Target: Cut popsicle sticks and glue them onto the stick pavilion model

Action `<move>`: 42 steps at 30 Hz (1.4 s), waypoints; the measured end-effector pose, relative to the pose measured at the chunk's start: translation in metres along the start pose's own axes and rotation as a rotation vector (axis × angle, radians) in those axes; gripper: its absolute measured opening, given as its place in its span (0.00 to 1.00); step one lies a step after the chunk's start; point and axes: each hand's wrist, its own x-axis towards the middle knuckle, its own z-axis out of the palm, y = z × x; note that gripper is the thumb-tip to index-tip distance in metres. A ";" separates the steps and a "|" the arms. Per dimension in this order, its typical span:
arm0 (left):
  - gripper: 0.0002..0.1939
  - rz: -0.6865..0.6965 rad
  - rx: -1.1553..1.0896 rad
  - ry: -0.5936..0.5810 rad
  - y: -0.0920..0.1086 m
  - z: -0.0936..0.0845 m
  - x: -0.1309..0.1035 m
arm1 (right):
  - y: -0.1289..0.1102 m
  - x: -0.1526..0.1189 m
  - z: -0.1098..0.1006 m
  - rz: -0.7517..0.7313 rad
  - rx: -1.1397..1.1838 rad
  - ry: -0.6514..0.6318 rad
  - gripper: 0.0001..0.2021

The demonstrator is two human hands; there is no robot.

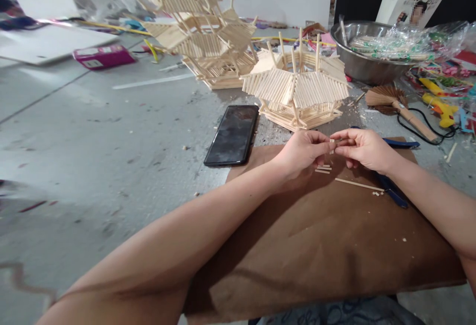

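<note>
My left hand (307, 147) and my right hand (359, 149) meet above the brown board (297, 245), fingertips pinched together. Between them are short pale wooden sticks (332, 146), mostly covered by the fingers. Below the hands lie several cut sticks (323, 169) side by side, and a longer stick (359, 184) points toward the right. Blue-handled pliers (394, 197) rest partly under my right hand and forearm. Just beyond the hands stands a roofed structure of wooden sticks (295, 87), with upright posts rising from its open top.
A black phone (232, 135) lies at the board's left corner. Behind it stands a taller tiered stick pagoda (208, 32). A metal bowl (366, 69) of wrapped sticks, a small brush (401, 109) and a yellow glue gun (441, 106) sit right. A purple box (104, 57) is far left.
</note>
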 end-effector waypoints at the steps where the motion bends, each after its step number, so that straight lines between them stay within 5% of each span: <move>1: 0.07 -0.002 -0.006 0.003 0.000 0.000 0.000 | 0.001 0.000 0.000 0.001 -0.002 -0.004 0.14; 10: 0.07 -0.021 0.020 -0.005 0.002 0.000 0.000 | 0.001 0.001 -0.006 -0.014 -0.141 -0.030 0.15; 15: 0.08 -0.074 0.349 -0.100 0.009 -0.009 0.000 | -0.010 -0.004 -0.024 -0.106 -0.649 0.009 0.09; 21: 0.09 0.133 0.813 -0.190 0.008 -0.016 0.004 | -0.016 -0.007 -0.038 -0.103 -1.185 0.003 0.08; 32: 0.10 0.354 1.033 -0.219 0.007 -0.016 0.002 | -0.012 -0.008 -0.030 -0.134 -1.470 0.015 0.13; 42: 0.11 0.374 1.010 -0.222 0.000 -0.020 0.008 | -0.011 -0.012 -0.021 -0.212 -1.523 -0.008 0.13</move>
